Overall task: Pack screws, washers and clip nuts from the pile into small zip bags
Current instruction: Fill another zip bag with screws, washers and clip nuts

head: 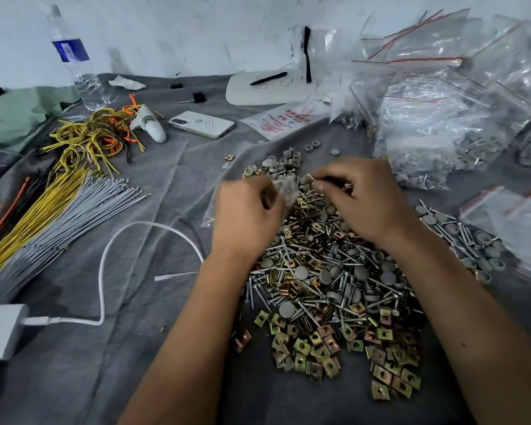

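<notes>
Two bare hands over a heap of fasteners on a grey cloth.

Left hand (248, 207): fingers curled round a small clear zip bag (284, 188), held just above the far end of the pile (328, 271). Right hand (365, 197): fingers (322, 176) narrow, pinching a small pale part at the bag's mouth; the part is too blurred to name. Pile: screws, grey round washers and brass-coloured clip nuts (319, 351), below and nearer than both hands. Filled bags (442, 130) heaped beyond the right fingers. White cable (126, 237), grey ties (74, 216), yellow ties (43, 204), phone (201, 124) and water bottle (77, 62) left of the left fingers.
</notes>
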Available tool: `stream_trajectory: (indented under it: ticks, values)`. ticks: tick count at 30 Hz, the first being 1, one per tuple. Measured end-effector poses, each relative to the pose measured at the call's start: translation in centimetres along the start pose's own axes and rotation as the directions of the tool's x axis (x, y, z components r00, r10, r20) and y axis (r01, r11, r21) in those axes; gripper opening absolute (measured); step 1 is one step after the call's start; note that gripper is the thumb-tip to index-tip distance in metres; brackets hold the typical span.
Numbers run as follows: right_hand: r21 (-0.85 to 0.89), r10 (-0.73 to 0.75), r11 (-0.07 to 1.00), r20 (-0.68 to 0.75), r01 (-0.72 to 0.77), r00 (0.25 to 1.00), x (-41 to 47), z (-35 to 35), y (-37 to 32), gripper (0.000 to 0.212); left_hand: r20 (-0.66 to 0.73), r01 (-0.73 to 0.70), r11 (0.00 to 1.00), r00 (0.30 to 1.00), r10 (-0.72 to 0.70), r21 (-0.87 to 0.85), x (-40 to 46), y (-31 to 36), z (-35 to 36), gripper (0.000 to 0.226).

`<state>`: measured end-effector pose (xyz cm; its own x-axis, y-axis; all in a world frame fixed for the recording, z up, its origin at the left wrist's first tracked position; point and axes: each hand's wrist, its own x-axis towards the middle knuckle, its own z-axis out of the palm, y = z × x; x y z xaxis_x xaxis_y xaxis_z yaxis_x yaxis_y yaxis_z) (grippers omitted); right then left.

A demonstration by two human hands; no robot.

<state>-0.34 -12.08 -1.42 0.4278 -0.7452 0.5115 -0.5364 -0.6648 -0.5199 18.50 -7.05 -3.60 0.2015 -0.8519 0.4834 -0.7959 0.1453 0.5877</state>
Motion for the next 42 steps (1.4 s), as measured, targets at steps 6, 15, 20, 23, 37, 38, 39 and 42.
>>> stream_trajectory:
  ticks: [6, 15, 20, 23, 37, 38, 39, 42]
  values:
    - [0.173, -0.129, 0.976, -0.045, 0.135, 0.991, -0.2, 0.8, -1.3, 0.012, 0.068, 0.015, 0.981, 0.998, -0.002, -0.194, -0.1, 0.6, 0.5, 0.022]
    - [0.032, -0.157, 0.987, 0.075, 0.155, 0.985, -0.1, 1.0, -0.8, 0.015, -0.096, 0.132, 0.916, 0.979, -0.181, -0.378, 0.3, 0.4, 0.3, 0.020]
    - [0.008, -0.128, 0.992, 0.073, 0.127, 0.989, -0.1, 0.9, -0.7, 0.027, -0.122, 0.095, 0.917, 0.981, -0.153, -0.387, 0.1, 0.5, 0.3, 0.017]
    - [0.053, -0.098, 0.994, 0.030, 0.096, 0.995, -0.2, 1.0, -0.8, 0.028, -0.124, 0.089, 0.923, 0.982, -0.145, -0.375, 0.1, 0.6, 0.3, 0.017]
    - [-0.003, -0.081, 0.997, -0.036, 0.081, 0.996, -0.2, 0.7, -0.5, 0.014, -0.312, 0.157, 0.898, 0.901, -0.301, -0.412, 0.4, 0.2, -0.5, 0.019]
    - [-0.066, -0.083, 0.994, 0.054, 0.086, 0.995, -0.2, 0.8, -0.4, 0.018, -0.350, 0.159, 0.896, 0.881, -0.318, -0.415, 0.4, 0.2, -0.6, 0.017]
    - [-0.127, -0.076, 0.987, 0.148, 0.096, 0.986, -0.2, 1.2, -0.4, 0.024, -0.377, 0.159, 0.896, 0.867, -0.327, -0.414, 0.5, 0.2, -0.7, 0.015]
    - [-0.238, -0.029, 0.965, 0.323, 0.111, 0.946, -0.3, 2.1, -0.5, 0.038, -0.392, 0.153, 0.894, 0.858, -0.331, -0.421, 0.5, 0.2, -0.8, 0.014]
